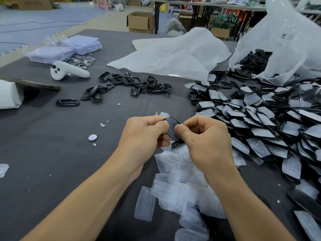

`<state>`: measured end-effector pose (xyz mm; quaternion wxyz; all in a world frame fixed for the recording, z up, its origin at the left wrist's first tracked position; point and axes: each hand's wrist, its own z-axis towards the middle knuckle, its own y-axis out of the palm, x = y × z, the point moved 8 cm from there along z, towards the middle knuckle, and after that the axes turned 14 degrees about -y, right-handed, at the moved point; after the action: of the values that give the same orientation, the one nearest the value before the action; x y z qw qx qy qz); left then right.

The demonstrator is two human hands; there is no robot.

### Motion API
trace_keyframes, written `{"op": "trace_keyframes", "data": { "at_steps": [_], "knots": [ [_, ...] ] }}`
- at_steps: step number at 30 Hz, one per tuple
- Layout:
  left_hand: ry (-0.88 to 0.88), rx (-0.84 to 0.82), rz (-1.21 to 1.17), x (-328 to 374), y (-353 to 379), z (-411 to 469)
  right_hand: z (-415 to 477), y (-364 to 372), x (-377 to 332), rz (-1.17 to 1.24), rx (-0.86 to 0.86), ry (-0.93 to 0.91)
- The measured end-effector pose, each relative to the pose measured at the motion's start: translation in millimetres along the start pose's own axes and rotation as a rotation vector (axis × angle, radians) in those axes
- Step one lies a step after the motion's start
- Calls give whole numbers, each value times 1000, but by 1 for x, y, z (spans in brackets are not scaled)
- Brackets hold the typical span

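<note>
- Head view: the left hand and the right hand met near the middle, over the grey table; both pinched one small black cover with thumbs and curled fingers; the cover sat between the two hands.
- A pile of clear soft pads lay at 6 o'clock from the hands; a big heap of black covers lay at 3 o'clock; black frames lay at 12 o'clock; a white controller lay at 10 o'clock; a small round disc lay at 9 o'clock.
</note>
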<state>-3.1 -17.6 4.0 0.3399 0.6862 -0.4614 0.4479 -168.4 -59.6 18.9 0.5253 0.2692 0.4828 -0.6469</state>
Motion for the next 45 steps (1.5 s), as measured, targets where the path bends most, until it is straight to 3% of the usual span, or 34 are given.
{"op": "trace_keyframes", "data": {
  "at_steps": [5,9,14,18,25,31,38,45],
  "knots": [
    [10,7,-18,0,2,0,-1,2,0,25,-18,-3],
    [-82,-144,7,-2,6,0,2,1,-1,80,-24,-8],
    [-53,-210,150,6,0,1,5,-1,-4,56,-77,-28],
    [-45,-204,231,3,0,3,5,1,-7,38,-110,-48],
    [12,-80,144,4,-7,6,2,7,-6,145,-131,-7],
    [177,-87,463,15,-5,3,-1,15,-5,297,-173,79],
    [217,8,413,17,-12,5,-5,25,3,588,-136,270],
    [200,-37,319,16,-7,3,-3,22,5,516,-116,205]
  ]
}}
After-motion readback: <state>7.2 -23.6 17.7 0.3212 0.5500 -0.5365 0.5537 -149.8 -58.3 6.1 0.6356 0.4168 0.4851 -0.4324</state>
